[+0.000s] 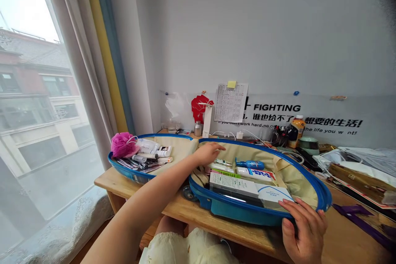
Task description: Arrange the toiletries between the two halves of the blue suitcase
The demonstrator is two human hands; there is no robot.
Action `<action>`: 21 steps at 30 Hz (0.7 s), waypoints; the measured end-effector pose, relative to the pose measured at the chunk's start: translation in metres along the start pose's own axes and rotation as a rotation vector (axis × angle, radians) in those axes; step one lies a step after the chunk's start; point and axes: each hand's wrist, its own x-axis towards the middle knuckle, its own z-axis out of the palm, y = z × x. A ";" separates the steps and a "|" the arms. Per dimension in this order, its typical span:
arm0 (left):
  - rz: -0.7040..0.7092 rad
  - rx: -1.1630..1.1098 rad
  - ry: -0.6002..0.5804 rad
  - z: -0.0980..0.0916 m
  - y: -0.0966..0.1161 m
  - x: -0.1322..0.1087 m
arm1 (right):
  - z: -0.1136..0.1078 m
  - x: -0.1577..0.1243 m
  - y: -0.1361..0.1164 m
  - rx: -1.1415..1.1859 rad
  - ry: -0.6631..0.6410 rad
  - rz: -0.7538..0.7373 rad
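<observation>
Suitcase (235, 211) — right hand (305, 231) on near rim, left hand (210, 152) inside.

Blue suitcase (235, 210), cream lining (247, 152), pink bath puff (123, 145)

Toiletries (255, 174) in case (247, 210), on tbl (349, 231)

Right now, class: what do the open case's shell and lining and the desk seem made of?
The case's shell looks like glossy hard plastic, shiny and rigidly curved. The lining seems matt beige fabric, softly creased. The desk looks like pale varnished wood, judging by its grain.
</observation>
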 end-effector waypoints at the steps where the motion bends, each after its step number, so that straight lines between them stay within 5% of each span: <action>1: -0.045 0.009 0.053 -0.008 -0.009 -0.004 | 0.000 0.000 0.000 0.000 -0.002 0.002; 7: -0.400 0.169 0.150 -0.063 -0.102 -0.048 | 0.000 0.000 0.000 -0.006 -0.014 0.014; 12: -0.600 0.350 -0.073 -0.088 -0.172 -0.115 | 0.001 -0.001 0.000 -0.019 -0.010 0.027; 16: -0.640 0.455 -0.274 -0.086 -0.194 -0.159 | 0.002 -0.002 0.000 -0.025 -0.007 0.025; 21: -0.617 0.523 -0.372 -0.082 -0.197 -0.175 | 0.000 0.000 -0.001 -0.019 -0.009 0.011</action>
